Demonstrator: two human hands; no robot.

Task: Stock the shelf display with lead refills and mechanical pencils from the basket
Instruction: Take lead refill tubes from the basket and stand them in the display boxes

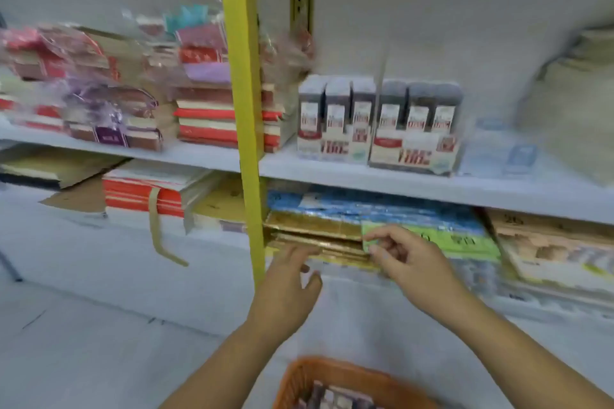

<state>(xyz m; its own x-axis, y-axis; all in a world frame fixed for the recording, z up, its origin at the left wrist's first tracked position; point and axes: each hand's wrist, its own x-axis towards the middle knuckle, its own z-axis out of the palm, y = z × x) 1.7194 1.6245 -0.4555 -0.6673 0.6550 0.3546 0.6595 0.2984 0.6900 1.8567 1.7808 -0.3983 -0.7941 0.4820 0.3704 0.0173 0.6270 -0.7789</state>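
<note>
**Reaching both hands to the lower shelf while the stock waits in the basket below**

Just right of the yellow metal upright post (244,109), your left hand (289,279) rests straight fingers on a stack of flat gold cardboard boxes (312,229), thumb spread, gripping nothing. The stack's long axis runs left to right along the white lower shelf (349,289). Your right hand (405,256) appears to pinch the left edge of a light green flat packet (448,239). Blurred small grey boxes (332,398), likely the refills, sit in the orange plastic basket (299,375), below and between your forearms. Grey-and-white display cartons (378,129) stand on the white upper shelf (398,184), above your right hand.
</note>
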